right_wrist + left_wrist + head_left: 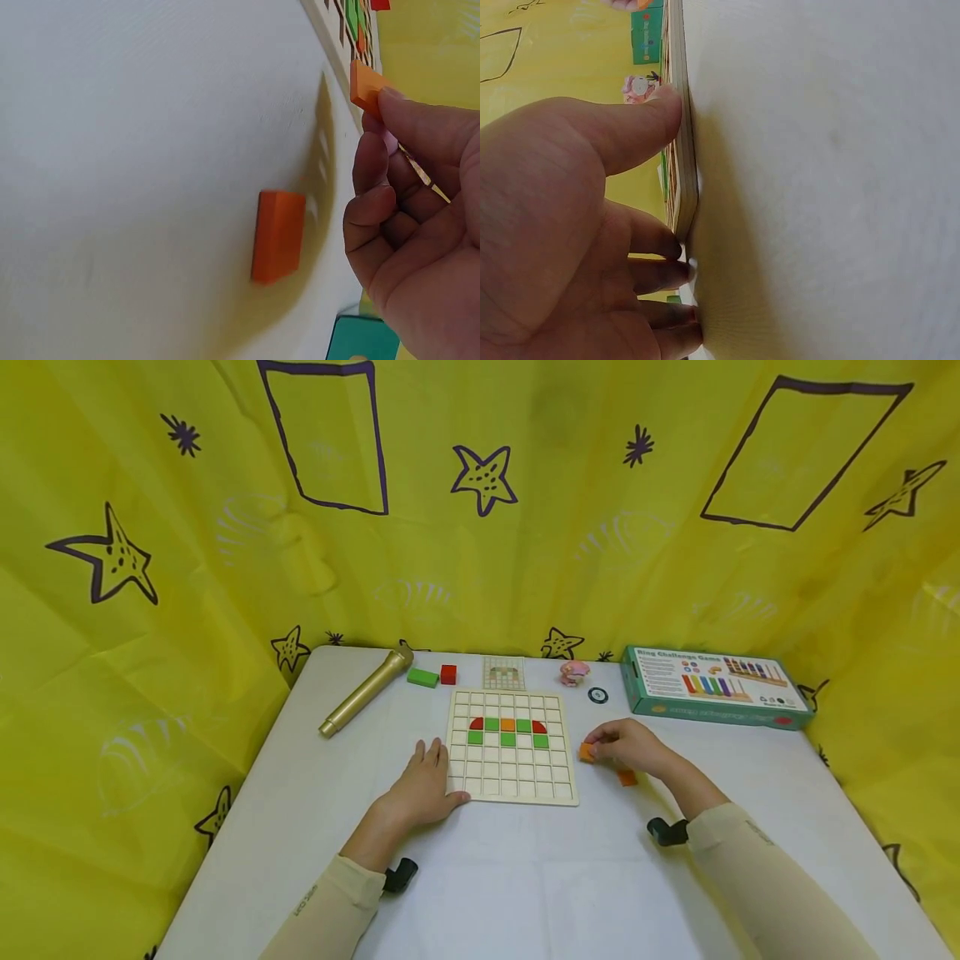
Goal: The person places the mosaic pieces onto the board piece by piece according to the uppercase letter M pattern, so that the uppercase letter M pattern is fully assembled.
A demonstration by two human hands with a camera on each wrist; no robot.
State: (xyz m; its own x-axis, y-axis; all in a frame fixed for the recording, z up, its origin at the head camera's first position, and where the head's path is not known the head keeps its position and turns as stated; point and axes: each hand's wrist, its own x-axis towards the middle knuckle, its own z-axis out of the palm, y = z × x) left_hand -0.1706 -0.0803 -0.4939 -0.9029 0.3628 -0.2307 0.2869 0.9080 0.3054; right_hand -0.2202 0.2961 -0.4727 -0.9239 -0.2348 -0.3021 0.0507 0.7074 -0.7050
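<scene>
My right hand (630, 747) pinches an orange square tile (366, 86) between thumb and fingers, just off the right edge of the wooden grid board (517, 789). A second orange tile (279, 236) lies on the table under that hand. The left hand (426, 787) rests at the board's left side, its thumb on the near edge and its fingers straight along the table. On the board, green tiles (508, 740), red rounded pieces (539, 727) and an orange tile (507, 725) fill parts of two rows in the upper half.
Behind the board lies a pattern card (503, 673). A gold microphone (366, 692), a green block (423, 677) and a red block (448, 674) sit at the back left. At the back right are a pink figurine (574, 672), a dark round disc (598, 695) and a game box (712, 686).
</scene>
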